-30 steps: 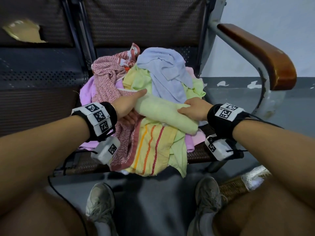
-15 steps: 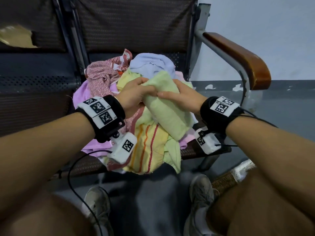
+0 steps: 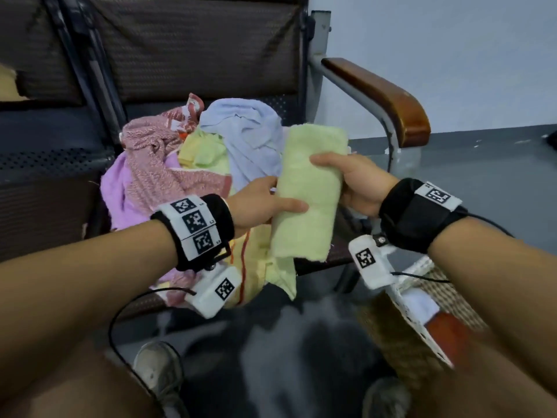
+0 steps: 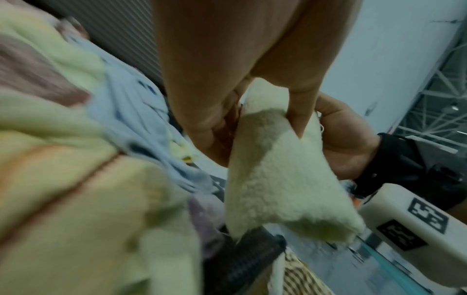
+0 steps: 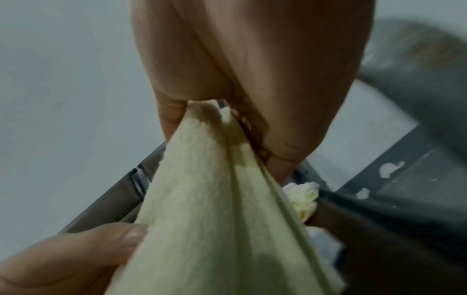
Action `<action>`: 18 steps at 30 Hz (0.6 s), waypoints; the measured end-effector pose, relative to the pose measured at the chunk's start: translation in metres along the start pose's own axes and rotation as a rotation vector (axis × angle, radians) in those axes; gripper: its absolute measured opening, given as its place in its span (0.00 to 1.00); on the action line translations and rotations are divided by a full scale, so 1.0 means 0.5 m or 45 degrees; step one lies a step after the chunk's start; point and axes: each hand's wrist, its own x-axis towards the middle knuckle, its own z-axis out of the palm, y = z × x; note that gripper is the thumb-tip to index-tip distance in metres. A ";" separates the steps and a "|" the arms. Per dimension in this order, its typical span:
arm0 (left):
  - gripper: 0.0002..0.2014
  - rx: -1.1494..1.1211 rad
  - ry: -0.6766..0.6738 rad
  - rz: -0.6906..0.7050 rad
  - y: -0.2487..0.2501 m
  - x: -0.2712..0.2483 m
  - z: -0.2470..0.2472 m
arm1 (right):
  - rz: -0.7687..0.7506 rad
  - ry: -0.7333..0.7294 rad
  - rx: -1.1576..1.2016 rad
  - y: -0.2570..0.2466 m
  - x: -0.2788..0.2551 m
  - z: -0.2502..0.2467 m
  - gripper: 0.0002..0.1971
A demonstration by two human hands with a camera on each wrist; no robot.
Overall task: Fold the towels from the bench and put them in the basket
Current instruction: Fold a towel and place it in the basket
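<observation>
Both hands, left hand (image 3: 259, 203) and right hand (image 3: 357, 184), pinch folded green towel (image 3: 307, 191); unfolded pile (image 3: 187, 164) beyond fingers, basket (image 3: 422, 336) below awaits.

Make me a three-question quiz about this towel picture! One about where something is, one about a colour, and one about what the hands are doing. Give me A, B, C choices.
1. Where is the basket?
A. on the bench
B. on the floor, low on the right
C. on the armrest

2. What colour is the folded towel being held?
A. light green
B. black
C. red

3. How is the folded towel held?
A. lying untouched on the pile
B. one hand only
C. both hands hold it

Answers:
1 B, it shows under the right hand.
2 A, every view shows pale green cloth.
3 C, the left hand also holds it, lifted off the pile.
</observation>
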 end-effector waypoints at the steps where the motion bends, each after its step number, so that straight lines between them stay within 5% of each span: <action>1: 0.23 0.017 -0.060 0.001 0.001 0.023 0.034 | 0.021 0.026 0.019 0.008 -0.012 -0.045 0.15; 10: 0.18 0.166 -0.532 -0.245 -0.063 0.211 0.471 | 0.309 0.579 0.221 0.202 -0.201 -0.474 0.20; 18: 0.19 0.735 -0.899 -0.600 -0.247 0.284 0.852 | 0.778 1.111 0.485 0.543 -0.344 -0.622 0.23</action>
